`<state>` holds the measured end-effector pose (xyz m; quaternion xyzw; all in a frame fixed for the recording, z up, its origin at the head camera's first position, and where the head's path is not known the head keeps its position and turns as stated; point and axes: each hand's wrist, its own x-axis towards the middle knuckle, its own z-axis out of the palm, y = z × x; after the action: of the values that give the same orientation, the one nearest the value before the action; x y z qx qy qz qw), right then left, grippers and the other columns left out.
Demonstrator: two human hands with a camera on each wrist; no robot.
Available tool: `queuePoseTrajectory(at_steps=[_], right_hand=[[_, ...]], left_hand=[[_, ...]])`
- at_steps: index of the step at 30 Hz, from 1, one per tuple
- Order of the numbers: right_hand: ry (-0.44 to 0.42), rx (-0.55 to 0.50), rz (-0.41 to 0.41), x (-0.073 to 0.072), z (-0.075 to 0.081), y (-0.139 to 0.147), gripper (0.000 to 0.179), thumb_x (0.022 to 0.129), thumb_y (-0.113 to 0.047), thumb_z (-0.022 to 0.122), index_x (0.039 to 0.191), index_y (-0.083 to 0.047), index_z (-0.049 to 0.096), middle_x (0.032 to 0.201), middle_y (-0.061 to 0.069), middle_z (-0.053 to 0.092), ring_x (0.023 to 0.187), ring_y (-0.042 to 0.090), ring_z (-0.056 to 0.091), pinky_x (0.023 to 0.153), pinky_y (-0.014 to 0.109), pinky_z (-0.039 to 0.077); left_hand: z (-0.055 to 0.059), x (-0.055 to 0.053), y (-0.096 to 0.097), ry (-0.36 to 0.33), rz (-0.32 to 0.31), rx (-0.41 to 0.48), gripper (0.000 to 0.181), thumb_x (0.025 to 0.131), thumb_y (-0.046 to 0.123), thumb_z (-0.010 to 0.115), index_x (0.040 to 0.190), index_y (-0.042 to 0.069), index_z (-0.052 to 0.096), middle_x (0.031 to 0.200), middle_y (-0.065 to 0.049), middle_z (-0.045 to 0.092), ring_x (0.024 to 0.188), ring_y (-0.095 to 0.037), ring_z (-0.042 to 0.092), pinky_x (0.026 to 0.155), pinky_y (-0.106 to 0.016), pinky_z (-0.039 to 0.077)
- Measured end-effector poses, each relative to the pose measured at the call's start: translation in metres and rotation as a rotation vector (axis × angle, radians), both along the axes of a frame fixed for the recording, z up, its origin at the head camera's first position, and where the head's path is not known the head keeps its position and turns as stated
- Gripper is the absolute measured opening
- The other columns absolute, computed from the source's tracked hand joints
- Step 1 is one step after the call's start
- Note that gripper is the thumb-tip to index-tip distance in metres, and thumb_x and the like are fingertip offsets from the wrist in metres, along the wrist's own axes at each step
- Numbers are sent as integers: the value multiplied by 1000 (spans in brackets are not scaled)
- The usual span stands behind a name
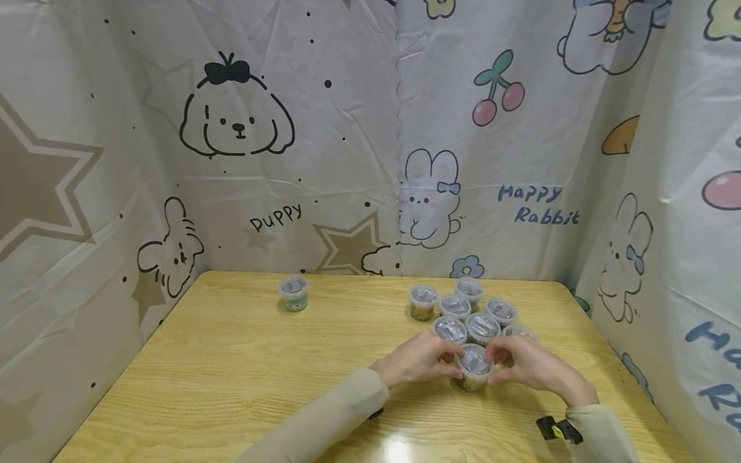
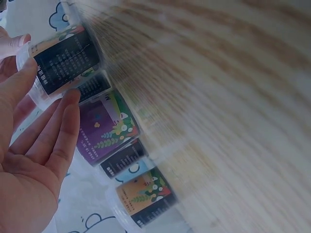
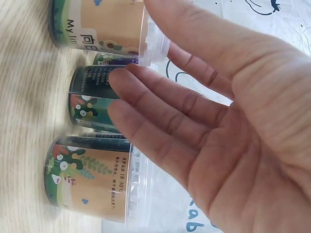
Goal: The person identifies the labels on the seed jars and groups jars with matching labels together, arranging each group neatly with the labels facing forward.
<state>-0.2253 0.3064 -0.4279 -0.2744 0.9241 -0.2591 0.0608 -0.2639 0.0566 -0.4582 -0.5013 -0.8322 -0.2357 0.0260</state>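
A small round plastic cup (image 1: 476, 361) with a clear lid stands at the front of a cluster of similar cups. My left hand (image 1: 418, 360) grips its left side near the lid with thumb and forefinger. From the right, my right hand (image 1: 525, 364) holds the same rim. In the left wrist view this cup (image 2: 68, 60) shows a dark panel on its orange label; in the right wrist view the cup (image 3: 109, 26) shows its orange side. The other fingers of each hand extend loosely beside neighbouring cups, among them a purple-labelled cup (image 2: 109, 127) and a green-labelled cup (image 3: 95, 99).
Several more lidded cups, such as the back cup (image 1: 469, 290) and the left one (image 1: 423, 302), stand close together behind the hands. One green-labelled cup (image 1: 294, 294) stands apart at the back left. A printed cloth (image 1: 347, 161) hangs around the wooden table (image 1: 260, 366).
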Motion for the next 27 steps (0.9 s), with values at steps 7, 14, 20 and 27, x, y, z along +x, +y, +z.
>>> queuePoseTrajectory(at_steps=[7, 14, 20, 27], right_hand=[[15, -7, -6, 3, 2, -1, 27, 74, -33, 85, 89, -20, 67, 88, -11, 67, 84, 5, 65, 73, 26, 54], [-49, -52, 3, 6, 11, 1, 28, 76, -35, 83, 90, -18, 65, 89, -9, 66, 85, 0, 63, 76, 26, 56], [-51, -97, 9, 7, 21, -1, 37, 78, -33, 82, 102, -9, 67, 98, 1, 68, 87, 5, 65, 78, 30, 57], [32, -122, 3, 6, 20, -9, 34, 81, -32, 79, 107, -11, 69, 98, 0, 73, 85, 4, 68, 75, 28, 58]], left_hand=[[-3, 1, 0, -35, 2, 34, 34, 84, 31, 75, 114, 15, 71, 107, 3, 74, 88, 2, 68, 75, -4, 48], [0, 2, -4, -110, -60, 137, 35, 84, 26, 76, 114, 10, 70, 105, -1, 74, 85, 7, 64, 76, -4, 47], [6, 1, -9, -129, -70, 203, 34, 84, 24, 76, 114, 9, 69, 103, 0, 74, 83, 7, 63, 76, -6, 49], [12, -2, -22, -104, 1, 258, 34, 85, 26, 76, 115, 12, 69, 98, 2, 73, 82, 2, 63, 72, -13, 52]])
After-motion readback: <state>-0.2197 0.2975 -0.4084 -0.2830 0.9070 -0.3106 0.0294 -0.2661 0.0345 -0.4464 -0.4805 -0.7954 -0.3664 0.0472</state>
